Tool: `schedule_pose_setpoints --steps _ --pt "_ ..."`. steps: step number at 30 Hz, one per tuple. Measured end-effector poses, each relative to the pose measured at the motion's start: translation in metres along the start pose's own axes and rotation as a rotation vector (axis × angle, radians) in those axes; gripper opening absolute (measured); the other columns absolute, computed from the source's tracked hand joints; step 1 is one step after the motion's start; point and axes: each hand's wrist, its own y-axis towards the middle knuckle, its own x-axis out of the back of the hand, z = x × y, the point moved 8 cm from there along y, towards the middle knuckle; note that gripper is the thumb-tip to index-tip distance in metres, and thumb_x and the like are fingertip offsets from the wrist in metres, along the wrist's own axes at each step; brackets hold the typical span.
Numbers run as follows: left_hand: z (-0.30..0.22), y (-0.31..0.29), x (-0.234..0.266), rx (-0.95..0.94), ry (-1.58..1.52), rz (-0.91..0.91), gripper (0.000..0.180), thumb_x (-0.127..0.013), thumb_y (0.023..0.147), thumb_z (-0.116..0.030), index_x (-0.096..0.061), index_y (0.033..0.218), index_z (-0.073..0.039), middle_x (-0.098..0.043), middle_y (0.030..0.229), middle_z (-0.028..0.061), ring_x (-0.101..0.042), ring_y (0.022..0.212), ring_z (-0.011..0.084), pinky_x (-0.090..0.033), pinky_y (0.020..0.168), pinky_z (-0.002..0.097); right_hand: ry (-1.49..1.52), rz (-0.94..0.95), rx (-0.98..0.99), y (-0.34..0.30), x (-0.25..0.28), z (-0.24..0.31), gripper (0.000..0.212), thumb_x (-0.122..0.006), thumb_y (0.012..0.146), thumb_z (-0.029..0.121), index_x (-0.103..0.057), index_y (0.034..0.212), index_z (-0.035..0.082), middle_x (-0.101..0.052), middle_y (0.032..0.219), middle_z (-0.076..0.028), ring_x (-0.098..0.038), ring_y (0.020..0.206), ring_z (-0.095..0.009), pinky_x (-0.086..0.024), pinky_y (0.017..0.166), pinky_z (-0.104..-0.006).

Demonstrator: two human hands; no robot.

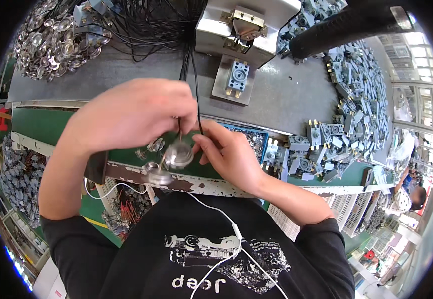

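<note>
Over the front edge of the bench, my left hand [136, 112] is closed, its fingertips pinching a thin dark wire whose far end I cannot make out. Just below it hang shiny round metal cups [179, 154], smeared by motion, with another metal cup [157, 175] lower down. My right hand [231, 157] is closed beside them, thumb and forefinger pinching a black cable [196, 89]. That cable comes down from a black cable bundle [146, 22] at the back. Part of the cable passes behind my left hand.
A metal press fixture [246, 30] stands at the back, with a grey switch block [238, 74] on its plate. Metal cups [57, 45] are heaped far left. Grey blocks [358, 109] are piled at right. A blue tray [265, 142] of small parts and a black tube [346, 32] are nearby.
</note>
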Motion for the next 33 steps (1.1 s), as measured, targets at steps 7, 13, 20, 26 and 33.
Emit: schedule_pose_setpoints --steps 7,13,20,26,33 --pt "0.011 -0.031 0.017 -0.039 0.207 -0.211 0.025 -0.066 0.083 0.002 -0.073 0.103 -0.011 -0.07 0.109 0.0052 -0.065 0.108 0.0281 -0.051 0.094 0.0428 1.093 -0.045 0.006 -0.032 0.009 0.007 0.049 -0.042 0.111 0.008 -0.028 0.158 0.01 -0.068 0.116 -0.021 -0.068 0.107 -0.032 -0.048 0.104 -0.0488" --pt "-0.033 0.01 0.015 -0.329 0.26 -0.465 0.039 -0.073 0.081 0.0 -0.073 0.117 -0.014 -0.066 0.095 0.0064 -0.065 0.093 0.0281 -0.052 0.079 0.0399 -0.194 0.324 -0.154 -0.016 0.051 0.045 0.049 -0.049 0.109 0.008 -0.035 0.157 0.007 -0.065 0.089 -0.011 -0.068 0.09 -0.019 -0.055 0.083 -0.033" --pt "-0.035 0.023 0.013 -0.253 0.446 -0.476 0.034 -0.07 0.085 -0.008 -0.074 0.117 -0.015 -0.055 0.076 0.0036 -0.06 0.075 0.0242 -0.048 0.072 0.0363 0.127 0.021 0.055 -0.018 0.086 0.047 0.042 -0.065 0.097 0.003 -0.058 0.138 0.005 -0.058 0.083 -0.007 -0.063 0.077 -0.012 -0.052 0.067 -0.033" --pt "-0.019 0.019 0.02 -0.201 0.387 -0.216 0.03 -0.066 0.083 -0.004 -0.073 0.11 -0.014 -0.059 0.077 0.0048 -0.06 0.075 0.0247 -0.046 0.078 0.0371 -0.912 0.049 0.441 -0.005 0.099 0.075 0.034 -0.069 0.093 0.01 -0.071 0.126 0.011 -0.067 0.09 -0.011 -0.066 0.075 -0.035 -0.054 0.068 -0.0414" --pt "0.02 0.015 0.012 0.065 0.195 -0.199 0.031 -0.065 0.082 0.002 -0.073 0.11 -0.009 -0.065 0.083 0.0083 -0.067 0.085 0.0283 -0.054 0.075 0.0392 -0.412 -0.175 0.548 -0.006 0.11 0.056 0.039 -0.078 0.088 0.002 -0.069 0.125 0.008 -0.07 0.122 -0.013 -0.074 0.089 -0.029 -0.059 0.076 -0.036"
